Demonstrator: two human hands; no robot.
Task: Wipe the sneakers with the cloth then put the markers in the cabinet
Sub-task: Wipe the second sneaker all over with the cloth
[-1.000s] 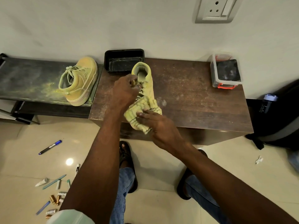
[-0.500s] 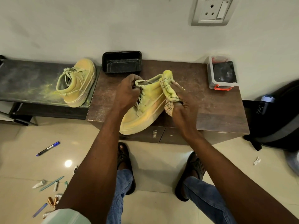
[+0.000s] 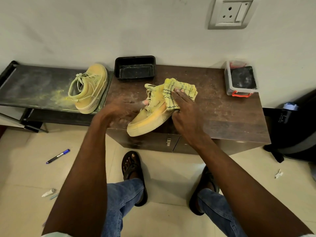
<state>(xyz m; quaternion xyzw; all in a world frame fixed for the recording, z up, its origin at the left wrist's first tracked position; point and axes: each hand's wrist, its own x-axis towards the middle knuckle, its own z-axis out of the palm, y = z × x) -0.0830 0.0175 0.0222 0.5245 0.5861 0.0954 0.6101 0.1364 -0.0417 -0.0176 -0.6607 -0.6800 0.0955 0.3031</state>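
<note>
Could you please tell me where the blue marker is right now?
The blue marker lies on the floor at lower left, below the bench holding the second sneaker.

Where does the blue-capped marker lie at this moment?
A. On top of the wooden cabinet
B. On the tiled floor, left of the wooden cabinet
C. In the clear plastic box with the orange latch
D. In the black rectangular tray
B: the blue-capped marker lies on the pale tiled floor, left of the brown wooden cabinet.
</note>
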